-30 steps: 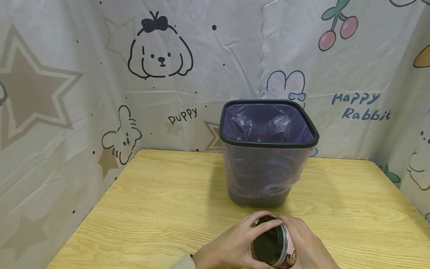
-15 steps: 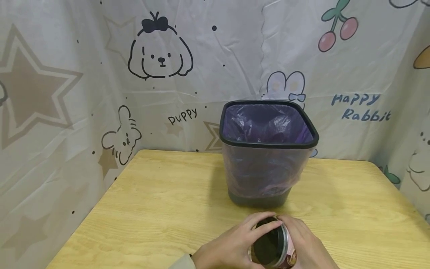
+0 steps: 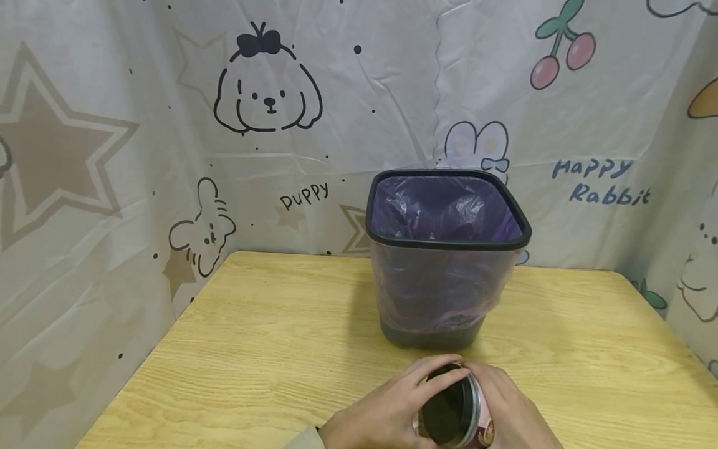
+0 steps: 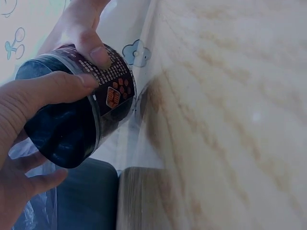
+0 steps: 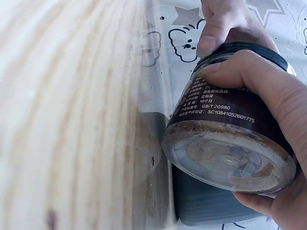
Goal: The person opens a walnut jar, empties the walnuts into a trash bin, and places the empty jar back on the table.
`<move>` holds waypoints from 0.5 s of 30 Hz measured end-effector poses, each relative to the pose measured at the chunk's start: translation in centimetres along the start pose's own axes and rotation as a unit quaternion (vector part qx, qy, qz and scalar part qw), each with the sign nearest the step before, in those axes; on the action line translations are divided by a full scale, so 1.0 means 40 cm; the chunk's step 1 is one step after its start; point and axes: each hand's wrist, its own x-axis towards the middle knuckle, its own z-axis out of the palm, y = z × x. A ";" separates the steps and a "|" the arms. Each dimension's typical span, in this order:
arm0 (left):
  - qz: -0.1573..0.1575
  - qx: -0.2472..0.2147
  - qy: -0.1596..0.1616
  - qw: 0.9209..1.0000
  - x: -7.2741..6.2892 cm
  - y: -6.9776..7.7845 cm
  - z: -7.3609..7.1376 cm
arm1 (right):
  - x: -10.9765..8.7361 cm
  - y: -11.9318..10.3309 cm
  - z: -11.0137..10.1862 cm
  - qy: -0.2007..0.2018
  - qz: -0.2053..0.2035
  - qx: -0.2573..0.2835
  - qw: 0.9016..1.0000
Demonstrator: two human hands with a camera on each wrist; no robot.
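A clear plastic jar [image 5: 225, 108] with a dark printed label and a black lid [image 3: 445, 408] is held tilted between both hands. My left hand [image 3: 387, 408] grips the lid, with fingers over its far edge and the thumb on the near side. Around the jar's body curls my right hand [image 3: 513, 408], its thumb lying along the label in the right wrist view. The lid still sits on the jar. Through the transparent base, some brownish residue shows inside; the rest of the contents is hidden by the label.
A dark trash bin [image 3: 432, 340] lined with a purple plastic bag [image 3: 449, 206] stands just beyond the hands on a wood-grain table [image 3: 269, 349]. Behind and at the sides hangs a pale cloth [image 3: 336, 81] with cartoon drawings.
Both hands keep their hold on the jar. The left thumb has shifted slightly left along the lid's near side. The head view has tilted up a little; the bin stays put.
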 end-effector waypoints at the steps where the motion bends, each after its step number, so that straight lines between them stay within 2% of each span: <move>1: 0.003 0.005 0.001 1.000 0.000 0.001 0.000 | 0.001 0.000 0.000 -0.001 0.000 0.001 1.000; 6: 0.007 0.029 -0.003 1.000 -0.003 0.005 -0.006 | 0.004 -0.002 0.003 -0.001 -0.005 0.002 1.000; 11: -0.012 0.000 -0.009 1.000 0.000 0.005 -0.002 | 0.008 -0.010 -0.004 -0.010 0.011 0.012 1.000; 15: -0.009 0.006 -0.009 1.000 0.000 0.005 -0.002 | 0.005 -0.015 -0.004 -0.020 0.031 0.024 0.999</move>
